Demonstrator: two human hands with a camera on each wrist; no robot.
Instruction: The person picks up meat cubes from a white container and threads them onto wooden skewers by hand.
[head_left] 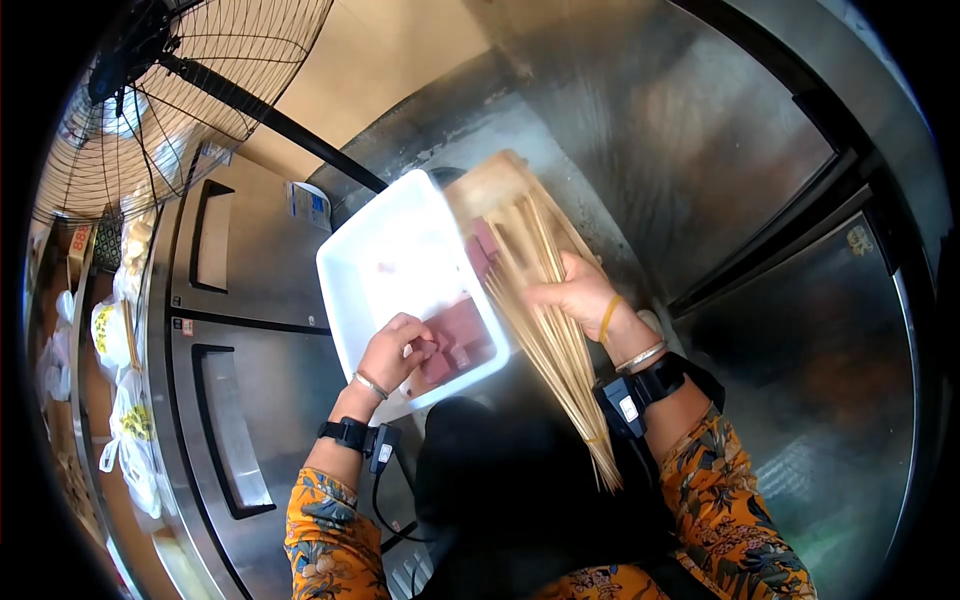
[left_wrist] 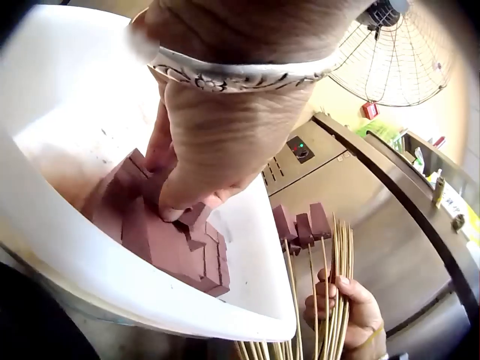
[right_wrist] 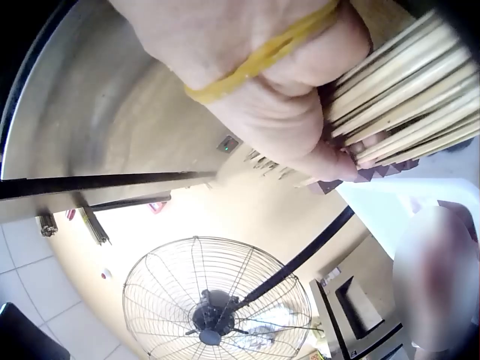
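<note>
Inside a white plastic tub (head_left: 352, 262), my left hand (head_left: 392, 352) pinches a dark red block (left_wrist: 196, 214) between thumb and fingers. Below it, several more smooth dark red blocks (left_wrist: 161, 247) lie piled along the tub's near side. My right hand (head_left: 580, 296) grips a bundle of thin bamboo skewers (head_left: 570, 375) just right of the tub. Some of these skewers carry dark red blocks (left_wrist: 303, 225) on their far ends, seen past the tub rim in the left wrist view. Bare skewers fan out beside them, their other ends pointing toward my body.
A wooden board (head_left: 508, 172) lies under the skewers and beside the tub. Stainless steel cabinets (head_left: 262, 262) stand on the left, with a steel door (head_left: 790, 390) on the right. A wire-cage fan (head_left: 240, 50) leans in at upper left. Shelves with plastic bags (head_left: 135, 425) line the far left.
</note>
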